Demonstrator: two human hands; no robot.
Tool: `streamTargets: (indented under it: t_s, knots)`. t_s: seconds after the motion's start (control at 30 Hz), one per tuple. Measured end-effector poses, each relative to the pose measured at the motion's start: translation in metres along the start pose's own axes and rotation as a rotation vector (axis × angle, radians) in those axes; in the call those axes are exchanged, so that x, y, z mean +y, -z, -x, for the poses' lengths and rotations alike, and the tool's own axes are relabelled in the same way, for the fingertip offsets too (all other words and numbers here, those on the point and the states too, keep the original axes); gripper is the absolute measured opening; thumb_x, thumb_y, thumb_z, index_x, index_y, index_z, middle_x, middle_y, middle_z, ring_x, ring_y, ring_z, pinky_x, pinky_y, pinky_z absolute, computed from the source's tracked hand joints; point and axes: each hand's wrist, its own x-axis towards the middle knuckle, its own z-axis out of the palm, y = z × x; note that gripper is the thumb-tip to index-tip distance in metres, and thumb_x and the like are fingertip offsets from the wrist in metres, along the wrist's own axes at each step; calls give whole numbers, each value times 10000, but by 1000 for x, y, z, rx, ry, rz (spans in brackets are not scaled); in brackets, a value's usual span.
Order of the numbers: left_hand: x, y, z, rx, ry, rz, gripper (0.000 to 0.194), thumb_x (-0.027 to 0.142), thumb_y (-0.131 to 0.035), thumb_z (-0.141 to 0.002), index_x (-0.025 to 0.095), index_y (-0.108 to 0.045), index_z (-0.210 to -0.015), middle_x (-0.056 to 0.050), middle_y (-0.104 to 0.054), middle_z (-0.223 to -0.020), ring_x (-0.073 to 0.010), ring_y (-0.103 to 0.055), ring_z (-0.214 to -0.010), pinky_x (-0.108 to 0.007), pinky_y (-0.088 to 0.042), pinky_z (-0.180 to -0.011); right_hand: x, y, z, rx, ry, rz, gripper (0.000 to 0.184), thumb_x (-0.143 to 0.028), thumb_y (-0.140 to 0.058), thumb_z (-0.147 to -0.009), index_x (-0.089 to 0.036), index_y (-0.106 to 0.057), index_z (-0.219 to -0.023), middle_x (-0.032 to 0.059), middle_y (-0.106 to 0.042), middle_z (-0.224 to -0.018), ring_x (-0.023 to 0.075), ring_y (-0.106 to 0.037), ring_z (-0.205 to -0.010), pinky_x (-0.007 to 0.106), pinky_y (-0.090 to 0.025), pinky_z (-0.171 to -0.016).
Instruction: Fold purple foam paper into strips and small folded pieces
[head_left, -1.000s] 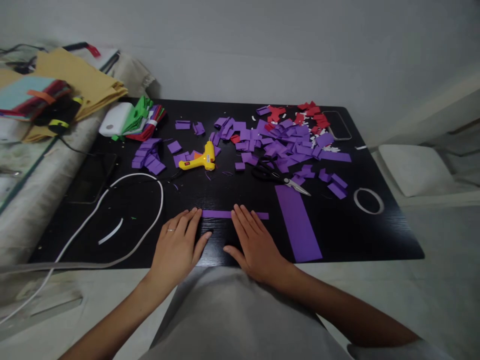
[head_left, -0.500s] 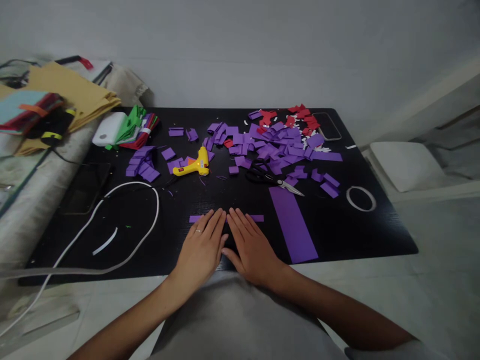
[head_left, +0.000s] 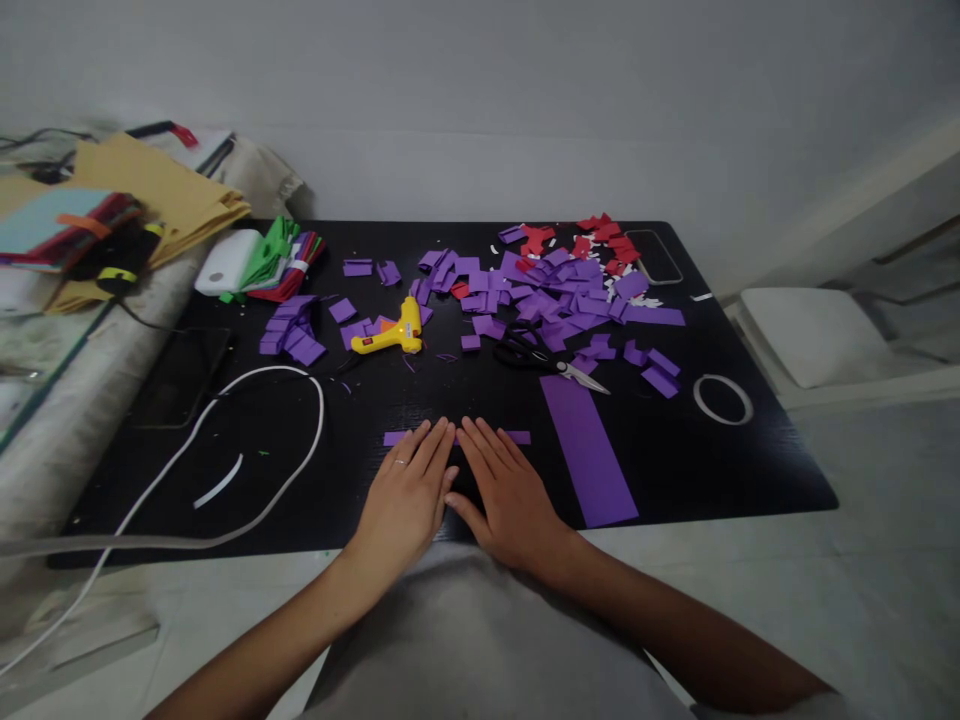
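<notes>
My left hand (head_left: pixel 405 495) and my right hand (head_left: pixel 504 490) lie flat side by side on the black table (head_left: pixel 720 470), fingers stretched out and close together. Their fingertips rest on a narrow purple paper strip (head_left: pixel 517 437), whose ends stick out to either side. A ring shows on my left hand. A wide purple strip (head_left: pixel 589 450) lies just right of my right hand. Black scissors (head_left: pixel 544 355) and a yellow glue gun (head_left: pixel 390 335) lie farther back.
Many small purple pieces (head_left: pixel 555 290) and some red ones (head_left: pixel 600 235) cover the back of the table. A white cable (head_left: pixel 247 490) loops at the left, a white ring (head_left: pixel 722 398) sits at the right. Folded coloured sheets (head_left: pixel 281 250) and a phone (head_left: pixel 656 255) lie at the back.
My left hand slid right along the narrow strip until it met my right hand; the strip's left end is now uncovered. In the last half second little has moved.
</notes>
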Motion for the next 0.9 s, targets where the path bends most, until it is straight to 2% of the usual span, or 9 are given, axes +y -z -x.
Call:
streamTargets:
  t_s: [0.27, 0.47, 0.7, 0.9]
  knots:
    - [3, 1, -1, -25, 34, 2, 501, 314, -466, -1057, 68, -551, -1484, -160, -555, -1556, -333, -514, -1446, -505, -489, -1167, 1, 6, 3, -54, -28, 14, 711, -470, -496, -1036, -60, -359, -1600, 156, -358, -1682, 287, -298, -1591, 529, -329, -1290]
    - [3, -1, 0, -21, 50, 23, 541, 383, -488, -1053, 95, -529, -1509, -156, -543, -1566, -342, -511, -1449, -520, -486, -1169, 8, 7, 9, -38, -50, 15, 712, -464, -489, -1040, -99, -318, -1627, 141, -356, -1687, 283, -296, -1592, 527, -342, -1284]
    - [4, -1, 0, -9, 52, 29, 570, 413, -496, -1052, 77, -514, -1512, -168, -550, -1558, -353, -516, -1441, -523, -485, -1168, 24, 11, 28, -11, -111, 52, 757, -469, -462, -1055, -148, -170, -1675, 126, -326, -1703, 290, -285, -1596, 563, -341, -1272]
    - [5, 1, -2, -27, 45, 6, 602, 427, -477, -1055, 33, -499, -1510, -194, -560, -1542, -355, -506, -1446, -512, -474, -1181, 26, 11, 33, -5, -135, 81, 782, -482, -438, -1062, -165, -89, -1686, 121, -315, -1706, 297, -287, -1594, 590, -323, -1271]
